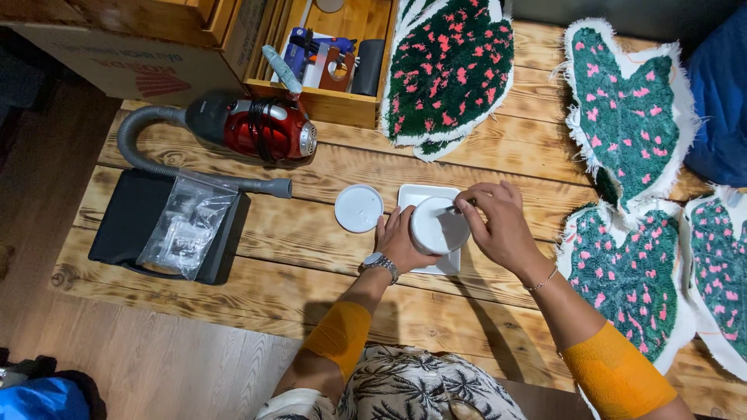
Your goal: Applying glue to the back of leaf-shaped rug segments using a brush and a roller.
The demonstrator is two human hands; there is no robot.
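Note:
My left hand (pixel 398 239) grips the side of a round white tub (pixel 438 225), which it holds tipped over a white square tray (pixel 422 194) on the wooden floor. My right hand (pixel 498 222) is at the tub's right edge, its fingers pinching a thin metal tool (pixel 459 207) that reaches into the tub. The tub's round white lid (pixel 359 208) lies flat on the planks just left of the tray. A watch sits on my left wrist and a thin bracelet on my right.
Several green tufted leaf-shaped rugs with pink spots lie at the back (pixel 450 68) and right (pixel 627 109). A red vacuum cleaner (pixel 261 127) with grey hose lies at left, behind a black case (pixel 136 225) with a plastic bag (pixel 189 224). A wooden crate (pixel 331 105) holds tools.

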